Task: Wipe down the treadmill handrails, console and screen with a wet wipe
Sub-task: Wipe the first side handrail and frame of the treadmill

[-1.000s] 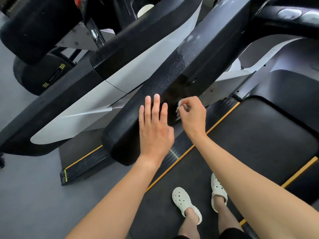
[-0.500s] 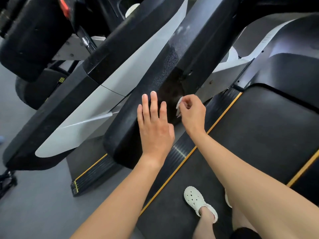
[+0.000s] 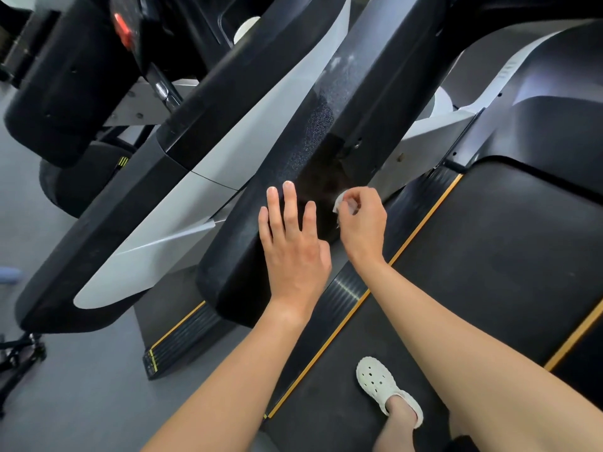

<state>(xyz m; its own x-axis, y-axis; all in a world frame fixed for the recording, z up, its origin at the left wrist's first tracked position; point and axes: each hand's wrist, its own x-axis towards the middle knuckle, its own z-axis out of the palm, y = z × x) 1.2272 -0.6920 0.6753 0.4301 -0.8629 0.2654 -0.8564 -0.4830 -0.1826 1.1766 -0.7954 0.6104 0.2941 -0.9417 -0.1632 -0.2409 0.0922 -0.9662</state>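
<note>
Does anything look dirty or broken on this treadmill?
Nothing looks broken. The handrail has pale, dusty speckles higher up, while the patch beside the wet wipe pinched in the right hand looks darker and cleaner.

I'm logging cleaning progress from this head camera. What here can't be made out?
- Small white wet wipe: mostly buried in the right hand's curled fingers, head view; its wiping face is hidden.
- Black unit with a red button: blurred, cut off by the top edge, head view; no screen shows.
- Black textured handrail: the surface beneath the flat left hand is covered, head view.
</note>
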